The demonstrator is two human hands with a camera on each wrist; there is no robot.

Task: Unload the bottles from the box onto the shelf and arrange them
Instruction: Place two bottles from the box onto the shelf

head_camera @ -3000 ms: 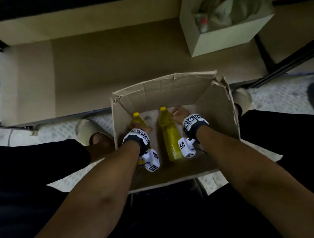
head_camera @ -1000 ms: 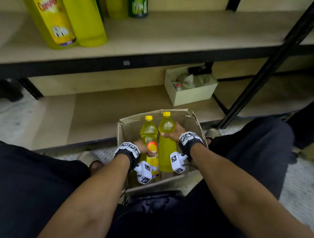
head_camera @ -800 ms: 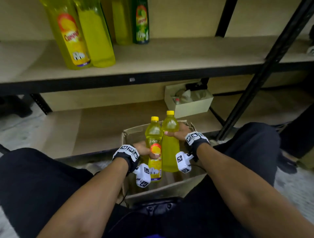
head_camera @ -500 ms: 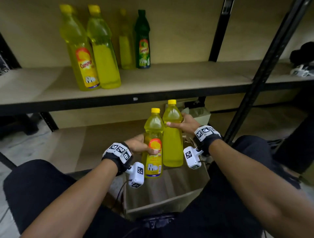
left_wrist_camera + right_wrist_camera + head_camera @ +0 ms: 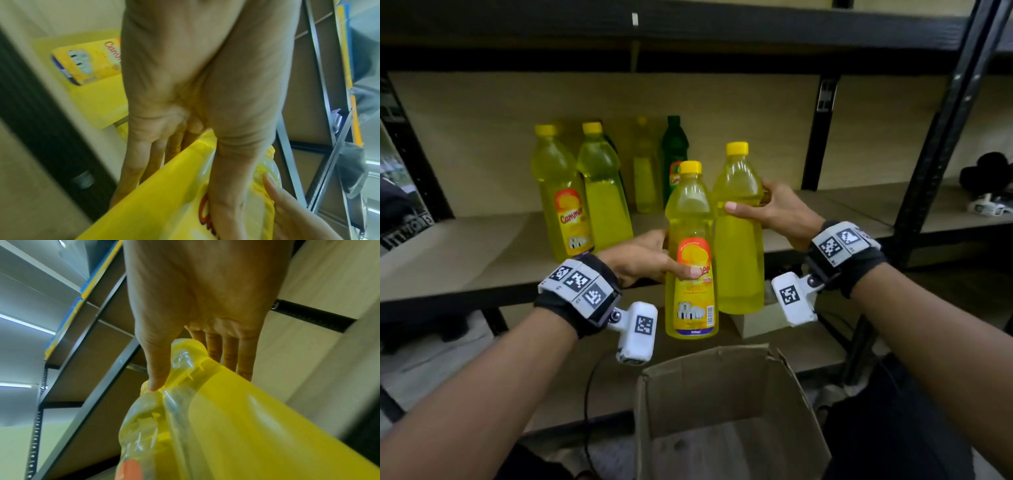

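My left hand [image 5: 647, 260] grips a labelled yellow bottle [image 5: 690, 260] round its middle, thumb across the orange label. My right hand [image 5: 767, 212] grips an unlabelled yellow bottle [image 5: 738, 240] near its shoulder. Both bottles are upright, side by side and touching, held in the air above the cardboard box [image 5: 722, 411], level with the wooden shelf [image 5: 465, 253]. The left wrist view shows fingers [image 5: 135, 170] wrapped behind the yellow bottle [image 5: 164, 203]. In the right wrist view the thumb [image 5: 158, 369] presses the bottle [image 5: 246, 418].
On the shelf stand two yellow bottles [image 5: 571, 195] at the left, with a thin yellow bottle [image 5: 645, 171] and a green bottle [image 5: 674, 147] behind. A black upright post [image 5: 935, 154] stands at the right. A small box [image 5: 756, 322] sits on the lower shelf.
Both hands have lifted the two bottles out of the box and raised them up to shelf height. My view has tilted upward from the floor to the shelf.
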